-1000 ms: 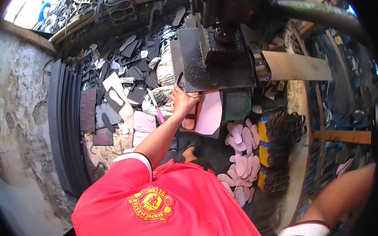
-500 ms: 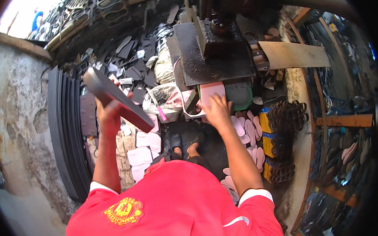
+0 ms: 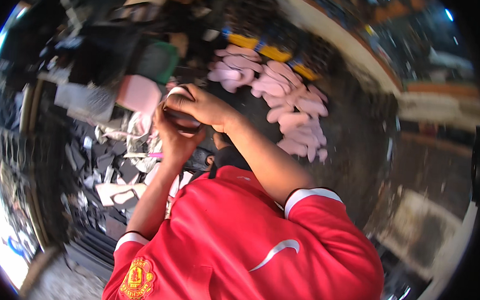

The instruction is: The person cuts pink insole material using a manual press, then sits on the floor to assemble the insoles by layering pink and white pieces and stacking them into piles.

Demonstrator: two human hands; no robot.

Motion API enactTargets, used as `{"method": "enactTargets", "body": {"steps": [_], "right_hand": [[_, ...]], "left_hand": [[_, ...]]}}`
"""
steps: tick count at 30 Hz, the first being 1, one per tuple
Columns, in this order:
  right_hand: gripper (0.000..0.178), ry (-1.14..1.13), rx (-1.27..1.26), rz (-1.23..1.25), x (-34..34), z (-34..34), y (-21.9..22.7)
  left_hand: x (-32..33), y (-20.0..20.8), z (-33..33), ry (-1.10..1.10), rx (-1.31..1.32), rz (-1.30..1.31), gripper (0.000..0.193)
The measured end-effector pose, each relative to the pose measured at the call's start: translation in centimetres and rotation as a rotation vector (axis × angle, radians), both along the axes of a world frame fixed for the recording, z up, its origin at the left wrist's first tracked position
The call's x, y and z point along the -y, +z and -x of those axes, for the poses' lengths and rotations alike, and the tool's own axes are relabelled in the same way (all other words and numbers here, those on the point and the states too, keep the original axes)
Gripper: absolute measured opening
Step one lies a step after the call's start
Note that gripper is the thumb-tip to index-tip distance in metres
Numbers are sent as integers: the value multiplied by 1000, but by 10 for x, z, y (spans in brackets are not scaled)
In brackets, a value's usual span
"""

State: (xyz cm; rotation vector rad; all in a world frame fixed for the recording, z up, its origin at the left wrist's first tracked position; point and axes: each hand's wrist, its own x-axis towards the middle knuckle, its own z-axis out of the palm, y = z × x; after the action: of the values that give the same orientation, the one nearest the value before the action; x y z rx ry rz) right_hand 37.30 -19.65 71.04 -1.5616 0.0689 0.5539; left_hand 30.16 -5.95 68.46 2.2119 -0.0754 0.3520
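Observation:
My left hand point(image 3: 175, 140) and my right hand point(image 3: 212, 110) are together in front of me, left of the middle of the view. Both are closed round a dark-walled, sole-shaped cutter point(image 3: 186, 125) with pink showing inside it. Fingers hide much of it, and blur hides its detail. My right hand lies over its upper side, and my left hand grips it from below. Just left of the hands, a pink sheet point(image 3: 139, 93) lies beside the green pad point(image 3: 158, 61) under the dark press.
Many pink soles point(image 3: 287, 92) lie in heaps on the dark floor to the right. Behind them are yellow and blue packs point(image 3: 275, 52) with dark pieces. Dark offcuts point(image 3: 80, 159) litter the left side, near a stack of long dark slabs point(image 3: 88, 256).
The view has swung to the right. My right hand has left the pink sheet and joined my left on the dark cutter, which is now held lower and closer to the sheet.

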Motion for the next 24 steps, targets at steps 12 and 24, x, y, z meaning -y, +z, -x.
{"method": "enactTargets", "body": {"steps": [12,24], "right_hand": [[24,-1408,-646,-76,250,251,-256],[85,-32,656,474,-13,-109,-11]], "left_hand": [[-43,-14,-9,-49,-107,-44,123],[-37,65,-130,520,-72,391,80]]}}
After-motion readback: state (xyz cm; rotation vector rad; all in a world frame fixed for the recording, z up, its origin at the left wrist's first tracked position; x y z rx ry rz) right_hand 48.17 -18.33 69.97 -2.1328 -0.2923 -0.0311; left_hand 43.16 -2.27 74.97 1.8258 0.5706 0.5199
